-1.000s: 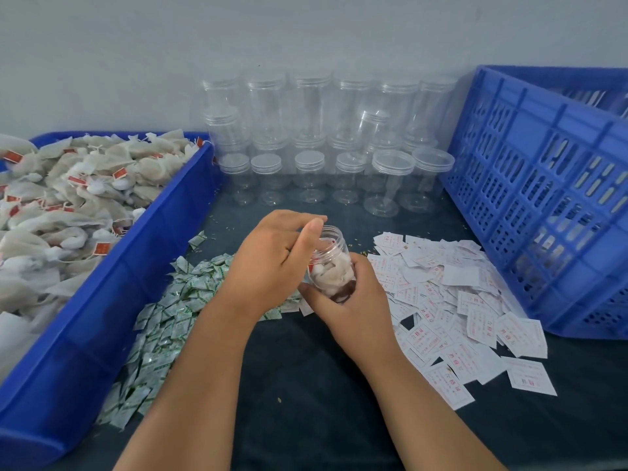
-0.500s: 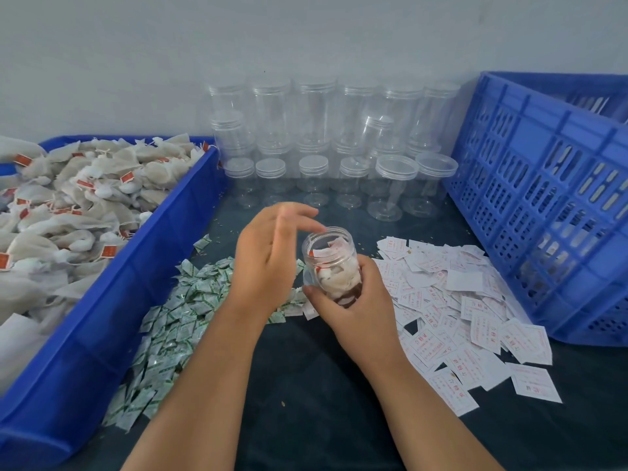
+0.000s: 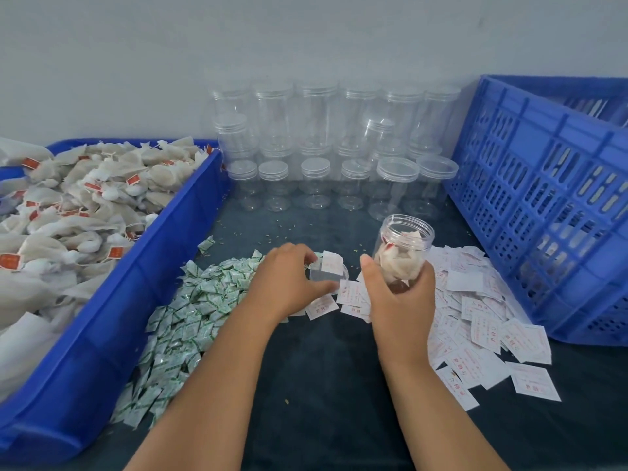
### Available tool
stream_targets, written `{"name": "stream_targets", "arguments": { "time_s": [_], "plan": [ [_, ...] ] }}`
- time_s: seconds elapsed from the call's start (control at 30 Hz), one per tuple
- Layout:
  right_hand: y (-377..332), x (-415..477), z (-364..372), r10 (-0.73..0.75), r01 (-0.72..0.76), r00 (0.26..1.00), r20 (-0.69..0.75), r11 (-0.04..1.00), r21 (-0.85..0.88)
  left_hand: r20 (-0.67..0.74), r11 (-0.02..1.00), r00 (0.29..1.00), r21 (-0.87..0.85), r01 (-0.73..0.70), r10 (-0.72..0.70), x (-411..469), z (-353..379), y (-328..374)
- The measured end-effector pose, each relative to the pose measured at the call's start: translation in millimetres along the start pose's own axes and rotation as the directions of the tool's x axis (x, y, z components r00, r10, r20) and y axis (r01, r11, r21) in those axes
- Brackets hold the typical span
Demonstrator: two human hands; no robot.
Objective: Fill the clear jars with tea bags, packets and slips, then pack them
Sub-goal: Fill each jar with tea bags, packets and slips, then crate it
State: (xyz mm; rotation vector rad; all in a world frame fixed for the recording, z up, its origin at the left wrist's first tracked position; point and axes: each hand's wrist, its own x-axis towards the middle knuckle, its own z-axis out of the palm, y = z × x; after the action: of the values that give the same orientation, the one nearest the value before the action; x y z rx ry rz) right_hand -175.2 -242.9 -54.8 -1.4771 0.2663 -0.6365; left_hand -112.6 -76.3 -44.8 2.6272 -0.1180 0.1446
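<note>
While the right hand [image 3: 401,300] holds the clear plastic jar [image 3: 404,243] upright above the dark table [image 3: 323,385], fingers and thumb wrapped round its lower half, the jar's mouth stands open and crumpled white tea bags [image 3: 397,266] fill its lower part. The left hand [image 3: 289,283] is down where the heap of small green-and-white packets [image 3: 197,300] meets the scatter of white paper slips with red print [image 3: 475,321]. Its fingers curl over and its thumb lies along the near edge of a clear round lid [image 3: 331,278] lying on the table. One packet and one slip sit right at the fingertips, but whether either is pinched I cannot tell. The step looks to be fetching a packet and a slip for this jar, with capping to follow. To do it well, take just one of each, since the pieces overlap and thin paper tends to lift in twos. Keep the jar level and close so the trip is short, and drop the pieces straight through the mouth onto the tea bags, not against the threaded rim. Behind stand rows of empty lidded clear jars [image 3: 316,178], with a blue plastic bin [image 3: 136,294] of loose tea bags to the left and a blue slotted crate [image 3: 543,198] to the right, presumably for packing.
</note>
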Motion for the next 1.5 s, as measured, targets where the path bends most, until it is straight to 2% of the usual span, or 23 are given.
{"name": "stream_targets", "arguments": {
  "time_s": [0.17,0.23,0.3,0.43,0.57,0.67,0.73,0.77,0.8,0.83,0.87,0.93,0.97,1.0,1.13,1.2,1.3,1.37,1.43,1.5],
  "plan": [
    [3.5,-2.0,2.0,0.017,-0.011,0.993,0.119,0.999,-0.045,-0.001,0.954,1.000,-0.300,0.024,-0.025,-1.1,2.0,9.5],
    [2.6,-5.2,3.1,-0.001,0.010,0.987,0.159,0.998,-0.058,-0.025,0.956,1.000,-0.291,-0.017,0.010,-1.2,1.6,10.6],
    [2.0,-8.0,4.6,-0.019,0.033,0.983,0.184,0.997,-0.073,-0.044,0.977,0.998,-0.202,-0.063,0.055,-2.1,4.5,12.2],
    [3.1,-6.6,6.0,-0.001,0.011,0.983,0.185,0.999,-0.053,0.053,0.985,0.986,-0.074,-0.154,0.158,-4.3,14.6,20.1],
    [4.7,-3.7,4.1,0.046,-0.049,0.979,0.197,0.999,0.014,0.071,0.974,0.984,-0.174,-0.148,0.162,-4.6,15.0,25.0],
    [2.3,-5.5,3.7,0.024,-0.035,0.974,0.224,0.998,0.048,-0.038,0.932,0.996,-0.352,-0.087,0.078,-4.7,5.9,26.2],
    [0.6,-6.9,4.1,-0.017,0.003,0.963,0.267,0.999,0.050,-0.090,0.823,0.995,-0.568,-0.018,-0.040,-4.6,-7.9,23.4],
    [-0.5,-7.9,4.4,-0.031,0.022,0.951,0.308,0.999,0.030,-0.077,0.708,0.992,-0.706,0.014,-0.096,-4.9,-17.1,22.6],
    [-1.8,-9.4,4.7,-0.036,0.039,0.933,0.357,0.999,-0.001,-0.037,0.549,0.993,-0.835,0.032,-0.113,-5.0,-25.5,20.9],
    [-2.5,-10.9,5.1,-0.038,0.058,0.912,0.408,0.998,-0.036,0.002,0.385,0.997,-0.922,0.032,-0.078,-5.8,-32.7,19.7],
    [-2.7,-12.6,5.5,-0.043,0.083,0.891,0.451,0.994,-0.070,0.002,0.264,1.000,-0.964,0.009,-0.026,-6.9,-39.1,18.6],
    [-2.4,-16.4,6.9,-0.052,0.130,0.863,0.503,0.984,-0.121,-0.043,0.167,0.996,-0.984,-0.056,0.080,-12.1,-48.7,17.0],
    [-2.0,-18.0,7.6,-0.053,0.146,0.856,0.514,0.979,-0.141,-0.055,0.166,0.991,-0.983,-0.076,0.125,-14.6,-51.0,16.8],
    [-1.2,-19.3,8.5,-0.052,0.160,0.854,0.518,0.973,-0.165,-0.059,0.215,0.986,-0.972,-0.093,0.158,-15.6,-51.3,16.1],
    [1.5,-19.3,10.8,0.031,0.105,0.872,0.488,0.963,-0.248,-0.033,0.621,0.990,-0.775,-0.112,0.137,-20.2,-47.2,22.8],
    [3.7,-17.8,9.6,0.066,0.047,0.867,0.494,0.976,-0.214,-0.045,0.718,0.995,-0.690,-0.094,0.087,-21.1,-45.5,27.3],
    [2.0,-17.6,7.2,0.076,-0.009,0.856,0.512,0.991,-0.133,-0.070,0.720,0.997,-0.690,-0.078,0.041,-19.8,-45.4,26.8],
    [-0.2,-18.5,6.3,0.053,0.029,0.869,0.492,0.987,-0.159,-0.096,0.733,0.995,-0.675,-0.087,0.030,-19.1,-46.0,25.6],
    [-0.9,-19.8,5.6,0.025,0.069,0.877,0.479,0.982,-0.177,-0.117,0.775,0.990,-0.618,-0.129,0.072,-19.3,-44.8,25.8],
    [-3.6,-21.0,4.8,0.010,0.071,0.876,0.482,0.986,-0.150,-0.115,0.763,0.984,-0.620,-0.180,0.138,-20.9,-43.7,27.3]
  ]
}}
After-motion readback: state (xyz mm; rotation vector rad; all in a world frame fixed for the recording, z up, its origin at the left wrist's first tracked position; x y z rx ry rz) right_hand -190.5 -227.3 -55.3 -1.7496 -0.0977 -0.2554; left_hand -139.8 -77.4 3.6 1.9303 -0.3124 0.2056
